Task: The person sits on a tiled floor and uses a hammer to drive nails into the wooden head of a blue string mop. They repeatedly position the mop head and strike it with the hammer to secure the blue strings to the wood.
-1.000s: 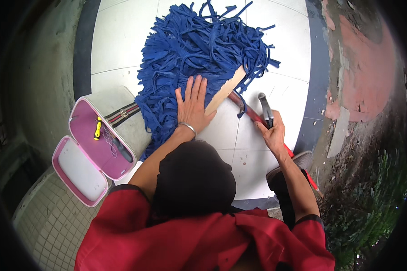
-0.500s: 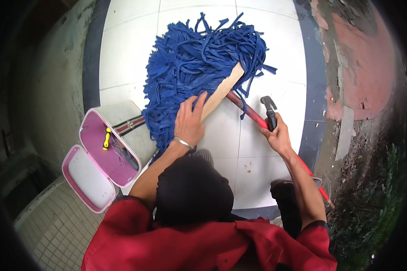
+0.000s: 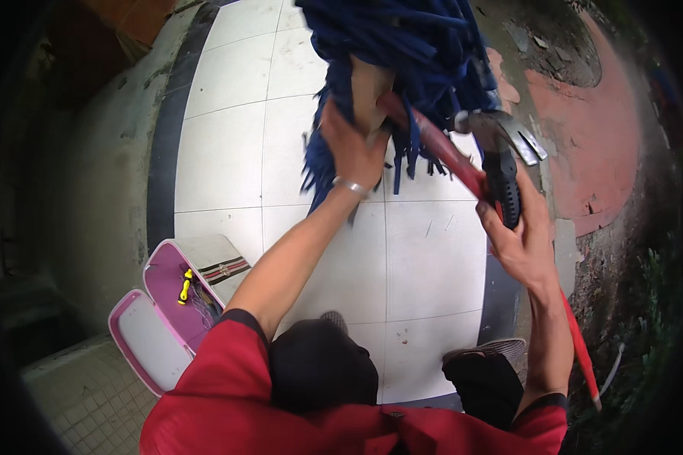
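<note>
A large mop of blue cloth strips (image 3: pixel 425 45) hangs lifted toward the top of the view. Its pale wooden bar (image 3: pixel 369 83) shows among the strips, and the red handle (image 3: pixel 440 148) meets it at an angle. My left hand (image 3: pixel 354 152), wearing a silver bracelet, is closed on the near end of the bar, its fingers partly blurred. My right hand (image 3: pixel 522 239) is wrapped round the red handle and also holds a claw hammer (image 3: pixel 502 171) with a black grip alongside it. The hammer's metal head points up and away.
A pink and white box (image 3: pixel 205 273) lies open at lower left, with a yellow-and-black screwdriver (image 3: pixel 184 287) and wires inside. White floor tiles (image 3: pixel 228 167) have a dark border. Rough ground and plants (image 3: pixel 653 303) lie to the right, beyond my shoe (image 3: pixel 501 349).
The mop has come up off the tiles, away from the box. Both hands have risen and moved forward with it, my left now round the bar's near end. The hammer has come up too.
</note>
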Demonstrator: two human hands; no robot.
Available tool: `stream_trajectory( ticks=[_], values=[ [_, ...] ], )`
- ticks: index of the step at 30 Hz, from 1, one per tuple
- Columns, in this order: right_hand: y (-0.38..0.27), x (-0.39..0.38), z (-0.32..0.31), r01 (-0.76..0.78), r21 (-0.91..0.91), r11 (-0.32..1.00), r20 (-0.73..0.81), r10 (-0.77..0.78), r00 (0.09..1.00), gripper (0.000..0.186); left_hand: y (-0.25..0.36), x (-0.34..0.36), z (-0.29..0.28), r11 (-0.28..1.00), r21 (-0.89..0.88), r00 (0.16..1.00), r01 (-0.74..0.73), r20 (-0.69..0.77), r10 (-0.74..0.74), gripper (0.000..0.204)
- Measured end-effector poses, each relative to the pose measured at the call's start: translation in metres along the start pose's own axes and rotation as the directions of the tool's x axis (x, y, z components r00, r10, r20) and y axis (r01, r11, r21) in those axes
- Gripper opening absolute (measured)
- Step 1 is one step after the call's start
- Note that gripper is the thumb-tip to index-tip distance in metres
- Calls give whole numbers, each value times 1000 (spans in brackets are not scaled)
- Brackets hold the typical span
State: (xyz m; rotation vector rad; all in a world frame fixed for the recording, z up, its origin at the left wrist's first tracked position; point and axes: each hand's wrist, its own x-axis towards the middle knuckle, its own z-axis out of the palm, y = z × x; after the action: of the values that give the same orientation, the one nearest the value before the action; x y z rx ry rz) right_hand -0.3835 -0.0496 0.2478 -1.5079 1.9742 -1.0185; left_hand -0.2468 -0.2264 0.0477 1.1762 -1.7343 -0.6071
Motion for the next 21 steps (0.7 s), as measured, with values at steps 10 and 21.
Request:
stream_trajectory(
  ticks=[10,21],
  values=[
    [101,-19,91,-89,-161,983,-75,78,994,33,66,-26,-88,984,-178,81,6,981,177,28],
    [178,-79,171,-250,100,963,-127,261,957,21,-54,0,-15,769,-112,428,-630,776,463,41]
  ],
)
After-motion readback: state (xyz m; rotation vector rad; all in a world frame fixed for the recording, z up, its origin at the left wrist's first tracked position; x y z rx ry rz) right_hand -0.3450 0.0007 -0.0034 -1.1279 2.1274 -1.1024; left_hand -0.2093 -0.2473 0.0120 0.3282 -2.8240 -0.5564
